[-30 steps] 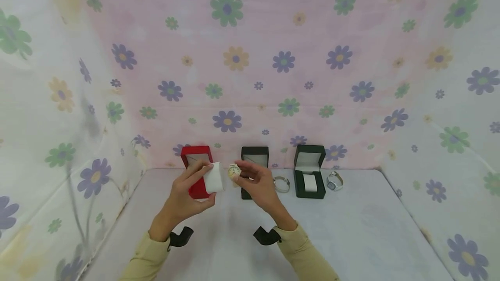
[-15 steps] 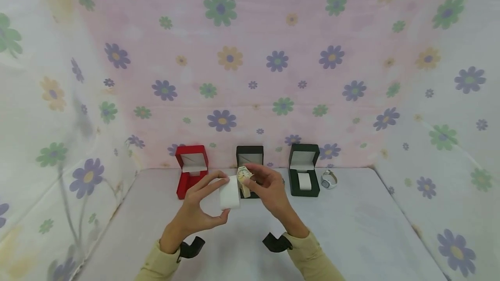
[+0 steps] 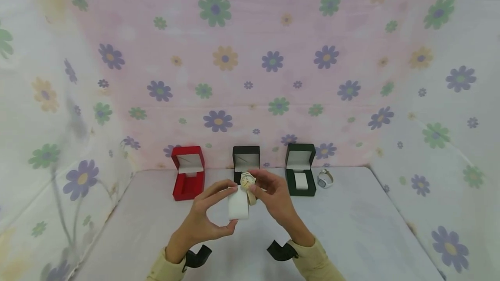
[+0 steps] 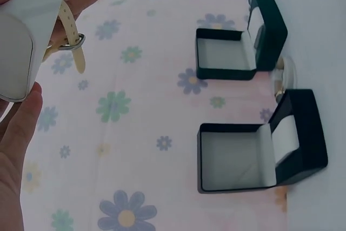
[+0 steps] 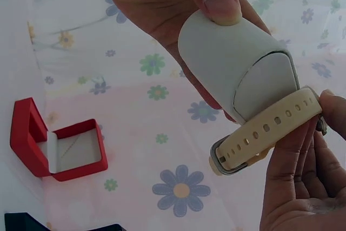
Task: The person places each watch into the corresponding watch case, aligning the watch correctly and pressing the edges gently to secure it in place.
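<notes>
Item: white cushion [image 3: 238,206], pinched by the left hand [image 3: 203,216] between thumb and fingers. Item: cream-strapped watch [image 3: 248,186], pinched by the right hand [image 3: 276,195] at the cushion's end. We find both before the dark middle box [image 3: 246,158], its lower part mostly hidden; open gaps part it from the red box [image 3: 191,184] and green box [image 3: 311,185]. Sleeves [image 3: 168,267] are cut off below. The head view gives us the dial [image 3: 247,181]; the right wrist view, the buckle [image 5: 217,159].
</notes>
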The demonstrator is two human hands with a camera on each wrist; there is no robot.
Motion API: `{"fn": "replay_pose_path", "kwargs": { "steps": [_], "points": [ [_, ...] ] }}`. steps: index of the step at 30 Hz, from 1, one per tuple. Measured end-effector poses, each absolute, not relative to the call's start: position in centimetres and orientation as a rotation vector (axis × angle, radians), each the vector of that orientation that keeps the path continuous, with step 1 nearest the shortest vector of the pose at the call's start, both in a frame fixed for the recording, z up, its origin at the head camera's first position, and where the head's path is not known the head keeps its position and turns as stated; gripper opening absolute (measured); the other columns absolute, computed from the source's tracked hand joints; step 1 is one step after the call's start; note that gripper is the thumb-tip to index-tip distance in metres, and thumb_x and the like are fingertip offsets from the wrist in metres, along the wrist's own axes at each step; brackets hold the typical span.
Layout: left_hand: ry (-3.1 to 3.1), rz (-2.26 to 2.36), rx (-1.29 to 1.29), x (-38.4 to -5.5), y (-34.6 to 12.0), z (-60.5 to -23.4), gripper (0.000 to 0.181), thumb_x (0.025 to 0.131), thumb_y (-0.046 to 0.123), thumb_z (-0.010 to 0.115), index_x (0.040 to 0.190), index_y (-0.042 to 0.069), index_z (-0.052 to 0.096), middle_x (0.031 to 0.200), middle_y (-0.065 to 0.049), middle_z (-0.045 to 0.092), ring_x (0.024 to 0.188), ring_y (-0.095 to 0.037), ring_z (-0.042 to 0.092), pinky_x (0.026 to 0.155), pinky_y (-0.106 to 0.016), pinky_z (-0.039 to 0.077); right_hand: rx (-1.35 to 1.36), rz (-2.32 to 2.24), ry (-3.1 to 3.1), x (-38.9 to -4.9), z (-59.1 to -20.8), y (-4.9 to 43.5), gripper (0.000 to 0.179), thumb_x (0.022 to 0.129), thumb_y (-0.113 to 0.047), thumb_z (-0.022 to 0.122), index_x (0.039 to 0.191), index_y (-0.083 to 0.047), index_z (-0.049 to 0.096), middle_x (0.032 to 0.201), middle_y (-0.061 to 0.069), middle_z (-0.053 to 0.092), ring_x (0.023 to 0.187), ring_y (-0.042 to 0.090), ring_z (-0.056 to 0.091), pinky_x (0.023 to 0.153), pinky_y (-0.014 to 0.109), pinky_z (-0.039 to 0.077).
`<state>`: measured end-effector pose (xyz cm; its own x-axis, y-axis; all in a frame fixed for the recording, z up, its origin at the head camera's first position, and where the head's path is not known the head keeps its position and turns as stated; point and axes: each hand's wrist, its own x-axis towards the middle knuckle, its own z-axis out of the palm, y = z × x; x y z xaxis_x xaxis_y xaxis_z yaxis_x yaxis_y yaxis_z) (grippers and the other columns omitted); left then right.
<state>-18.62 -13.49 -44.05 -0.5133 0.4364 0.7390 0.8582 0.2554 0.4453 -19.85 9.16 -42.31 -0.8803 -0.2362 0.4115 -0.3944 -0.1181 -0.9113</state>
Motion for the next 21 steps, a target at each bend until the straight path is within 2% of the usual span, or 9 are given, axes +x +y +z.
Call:
{"fn": "replay_pose_path", "kwargs": {
  "steps": [5,11,18,21],
  "points": [
    [-2.054,-1.215,-1.160,-18.4,-12.8,-44.4,0.084,0.060,0.005,0.094,0.137,0.010,0.062,0.138,-0.012,0.060,0.124,-0.022,0.059,0.090,-0.043,0.061,0.764,2.133,-1.996,-19.2,-42.4,9.7,0.036,0.098,-0.005,0.065,0.131,0.007,0.060,0.120,0.024,0.063,0.088,0.012,0.058,0.073,0.019,0.058],
    [-2.064,-1.245,-1.154,-18.5,-12.4,-44.7,0.079,0.064,0.006,0.094,0.136,0.008,0.062,0.138,-0.013,0.061,0.125,-0.023,0.061,0.093,-0.041,0.059,0.750,2.131,-2.020,-19.1,-42.9,10.3,0.036,0.098,-0.005,0.064,0.132,0.008,0.059,0.125,0.027,0.060,0.092,0.013,0.060,0.080,0.021,0.059],
    [-2.039,-1.253,-1.194,-18.6,-11.7,-44.9,0.077,0.066,0.006,0.094,0.136,0.006,0.062,0.137,-0.018,0.062,0.124,-0.028,0.063,0.089,-0.043,0.061,0.671,2.156,-2.042,-19.1,-43.9,10.7,0.036,0.099,-0.007,0.064,0.134,0.003,0.060,0.128,0.013,0.062,0.099,0.014,0.061,0.087,0.019,0.057],
    [-2.030,-1.257,-1.202,-18.8,-11.4,-45.2,0.077,0.065,0.006,0.095,0.135,0.004,0.062,0.136,-0.019,0.062,0.124,-0.028,0.063,0.090,-0.042,0.060,0.671,2.152,-2.026,-19.0,-44.2,10.9,0.036,0.099,-0.007,0.064,0.133,0.004,0.060,0.127,0.012,0.061,0.098,0.013,0.060,0.088,0.019,0.056]
  ]
}}
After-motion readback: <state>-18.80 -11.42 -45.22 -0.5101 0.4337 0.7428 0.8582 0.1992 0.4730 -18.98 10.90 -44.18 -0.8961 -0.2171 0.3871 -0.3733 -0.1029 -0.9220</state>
